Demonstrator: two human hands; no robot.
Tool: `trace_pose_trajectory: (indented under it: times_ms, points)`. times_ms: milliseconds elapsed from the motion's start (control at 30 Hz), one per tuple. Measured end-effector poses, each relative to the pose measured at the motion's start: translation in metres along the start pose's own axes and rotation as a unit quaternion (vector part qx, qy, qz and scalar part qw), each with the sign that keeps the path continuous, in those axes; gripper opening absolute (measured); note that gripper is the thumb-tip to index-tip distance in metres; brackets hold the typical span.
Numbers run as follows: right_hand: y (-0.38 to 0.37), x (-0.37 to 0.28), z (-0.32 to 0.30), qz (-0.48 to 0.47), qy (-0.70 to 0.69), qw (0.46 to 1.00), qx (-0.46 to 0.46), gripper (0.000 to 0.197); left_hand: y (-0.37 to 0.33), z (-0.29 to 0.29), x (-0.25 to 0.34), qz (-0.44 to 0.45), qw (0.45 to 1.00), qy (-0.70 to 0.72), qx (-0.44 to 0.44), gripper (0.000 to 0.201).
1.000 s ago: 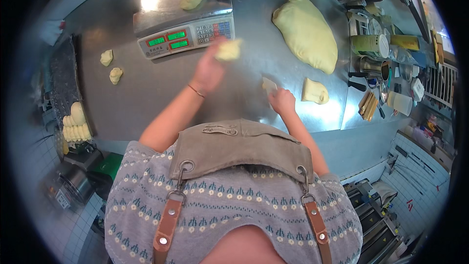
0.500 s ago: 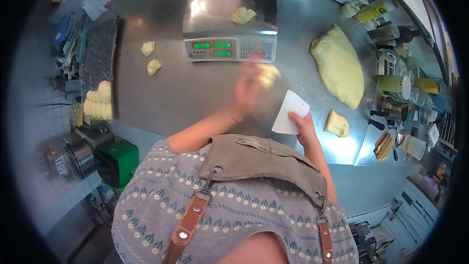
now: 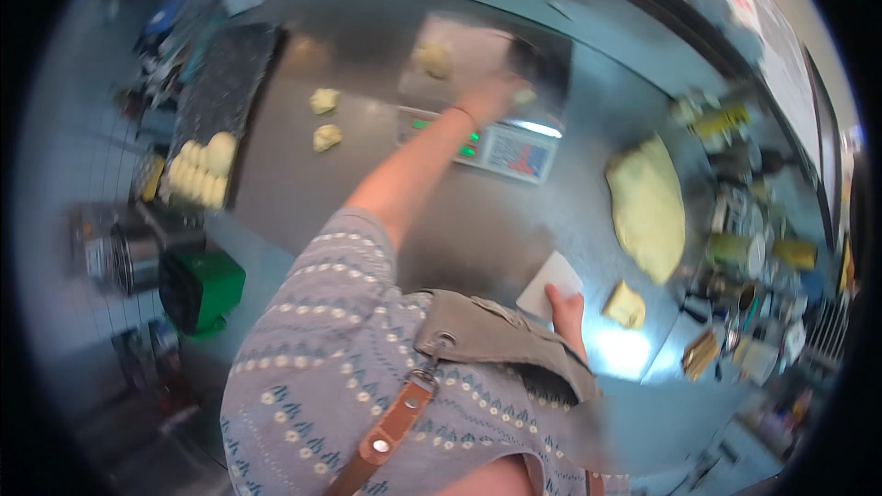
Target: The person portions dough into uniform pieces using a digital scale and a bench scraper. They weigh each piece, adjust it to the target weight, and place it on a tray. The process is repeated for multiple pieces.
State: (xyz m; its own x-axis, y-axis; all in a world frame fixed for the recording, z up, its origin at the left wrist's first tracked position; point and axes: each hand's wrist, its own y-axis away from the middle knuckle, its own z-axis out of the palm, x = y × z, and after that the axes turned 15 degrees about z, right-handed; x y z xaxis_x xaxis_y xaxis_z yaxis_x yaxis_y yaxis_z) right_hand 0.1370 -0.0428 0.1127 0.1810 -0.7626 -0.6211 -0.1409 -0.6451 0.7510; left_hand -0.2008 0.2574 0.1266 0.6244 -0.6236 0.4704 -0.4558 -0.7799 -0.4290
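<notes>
My left hand (image 3: 491, 96) reaches over the metal pan of a digital scale (image 3: 519, 154), its outline blurred. A small piece of dough (image 3: 522, 96) shows at its fingertips, the rest covered by the hand. Another dough piece (image 3: 434, 61) lies on the pan's left part. Close to my apron, my right hand (image 3: 567, 306) grips a white flat dough scraper (image 3: 544, 285). To the right of it a cut lump of dough (image 3: 625, 305) rests on the steel table, with a large pale dough mass (image 3: 648, 211) beyond.
Left of the scale lie two small dough pieces, one (image 3: 323, 101) behind the other (image 3: 326, 137). A dark tray (image 3: 225, 64) at the left holds several smooth dough balls (image 3: 200, 170). Jars, tins and tools crowd the right edge; a green bin (image 3: 204, 285) stands lower left.
My left hand has moved forward with the dough piece, from in front of the scale to over its pan. My right hand still holds the scraper. The whole view has tilted and shifted.
</notes>
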Motion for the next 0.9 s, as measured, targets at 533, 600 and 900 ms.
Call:
trace_pose_trajectory:
  times_ms: [533, 600, 900]
  points:
    - [-0.002, -0.009, 0.016, -0.056, 0.093, 0.994, -0.006, 0.038, 0.145, -0.193, -0.012, -0.302, 0.780, 0.433, 0.335, 0.056]
    - [0.002, -0.006, 0.017, -0.047, 0.122, 0.991, 0.004, 0.038, 0.179, -0.197, -0.014, -0.302, 0.769, 0.418, 0.377, 0.050]
    - [-0.028, 0.009, 0.022, -0.115, 0.217, 0.966, 0.083, 0.048, 0.294, -0.178, -0.038, -0.429, 0.754, 0.282, 0.409, 0.041]
